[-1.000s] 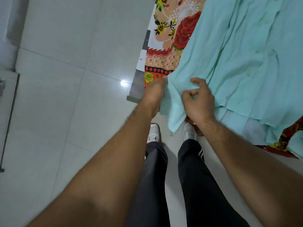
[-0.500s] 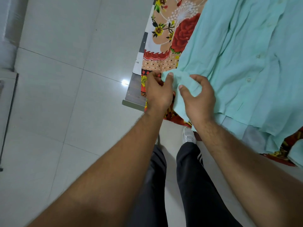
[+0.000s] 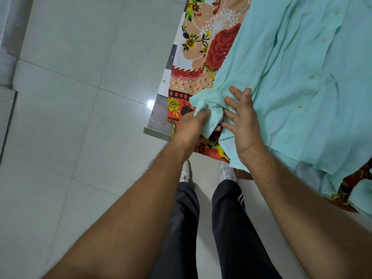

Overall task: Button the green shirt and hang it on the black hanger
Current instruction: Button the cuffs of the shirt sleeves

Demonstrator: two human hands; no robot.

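Observation:
The light green shirt [image 3: 291,73] lies spread on a floral bedsheet, its button row running down the right side. My left hand [image 3: 191,125] grips a bunched end of the shirt, likely a sleeve cuff, at the bed's near corner. My right hand [image 3: 241,117] hovers just right of that bunch with fingers spread and straight, holding nothing. No black hanger is in view.
The floral bedsheet [image 3: 203,57] covers a bed whose corner [image 3: 159,121] juts toward the pale tiled floor [image 3: 80,97]. My legs and white shoes [image 3: 227,172] stand close to the bed's edge. A wall base runs along the far left.
My right hand has let go of the cloth and spread its fingers. My left hand keeps the bunched end, now lifted and gathered on the bed corner.

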